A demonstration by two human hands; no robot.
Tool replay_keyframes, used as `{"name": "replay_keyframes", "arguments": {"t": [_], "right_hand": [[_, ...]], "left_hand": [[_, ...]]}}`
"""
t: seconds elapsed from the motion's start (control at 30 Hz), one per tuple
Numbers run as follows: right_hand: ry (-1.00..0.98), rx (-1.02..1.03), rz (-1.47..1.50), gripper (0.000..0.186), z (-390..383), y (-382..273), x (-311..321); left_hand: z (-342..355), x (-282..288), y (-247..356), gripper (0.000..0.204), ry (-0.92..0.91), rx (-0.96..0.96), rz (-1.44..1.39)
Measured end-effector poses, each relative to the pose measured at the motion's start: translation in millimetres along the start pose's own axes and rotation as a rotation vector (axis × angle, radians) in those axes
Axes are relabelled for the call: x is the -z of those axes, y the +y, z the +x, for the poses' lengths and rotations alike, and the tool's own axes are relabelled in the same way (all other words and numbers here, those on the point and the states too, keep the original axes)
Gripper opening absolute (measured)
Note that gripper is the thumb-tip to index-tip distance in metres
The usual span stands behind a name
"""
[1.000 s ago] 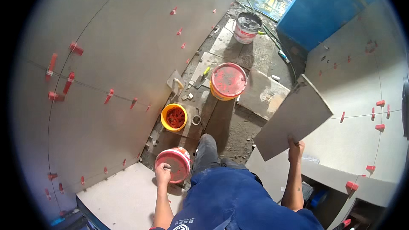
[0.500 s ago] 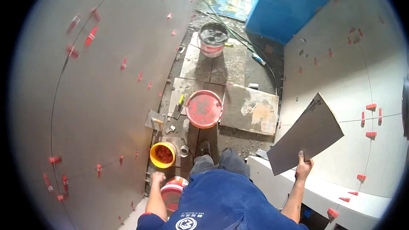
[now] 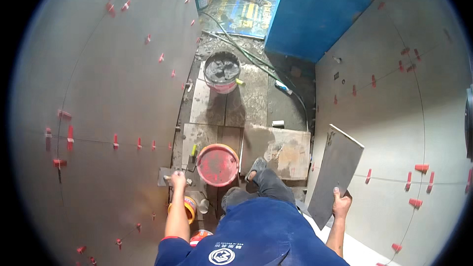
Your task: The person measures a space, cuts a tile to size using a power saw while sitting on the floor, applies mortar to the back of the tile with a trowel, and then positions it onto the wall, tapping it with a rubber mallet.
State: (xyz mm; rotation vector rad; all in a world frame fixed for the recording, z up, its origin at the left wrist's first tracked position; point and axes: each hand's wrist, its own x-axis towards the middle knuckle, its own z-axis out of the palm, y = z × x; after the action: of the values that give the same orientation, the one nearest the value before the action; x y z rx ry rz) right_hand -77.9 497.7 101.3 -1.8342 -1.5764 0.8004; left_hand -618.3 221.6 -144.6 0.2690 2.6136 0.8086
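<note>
My right hand [image 3: 341, 204] grips a grey tile [image 3: 337, 167] by its lower right edge, thumb on the flat face and fingers behind. The tile is held upright and tilted, close to the right wall. Stretched forward on the left, my left hand [image 3: 178, 180] has its fingers curled, and I see nothing in it. Just beside it in the picture is a trowel [image 3: 163, 177] with a flat plate and pale handle; whether they touch I cannot tell. Below that hand stands a yellow bucket [image 3: 189, 209], partly behind my forearm.
A red lidded bucket [image 3: 218, 165] stands ahead of me. Beyond is a bucket of grey mortar [image 3: 221, 69]. A cardboard sheet [image 3: 281, 150] lies at right, with a green hose [image 3: 246, 51] farther off. Tiled walls with red clips [image 3: 116, 141] rise on both sides.
I have stepped forward, so the buckets and cardboard appear nearer. My left hand has reached forward from beside the yellow bucket. The tile has turned more upright in my right hand.
</note>
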Motion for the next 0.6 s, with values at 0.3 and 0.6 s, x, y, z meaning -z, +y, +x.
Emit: {"name": "replay_keyframes", "arguments": {"t": [0.3,0.6], "right_hand": [[-0.194,0.029,0.193,0.019,159,-114,-43],[-0.344,0.195,0.410,0.017,324,-234,-147]], "left_hand": [[-54,-77,69,0.020,-0.383,0.353,-0.166],[51,-134,186,0.012,-0.283,0.546,-0.418]]}}
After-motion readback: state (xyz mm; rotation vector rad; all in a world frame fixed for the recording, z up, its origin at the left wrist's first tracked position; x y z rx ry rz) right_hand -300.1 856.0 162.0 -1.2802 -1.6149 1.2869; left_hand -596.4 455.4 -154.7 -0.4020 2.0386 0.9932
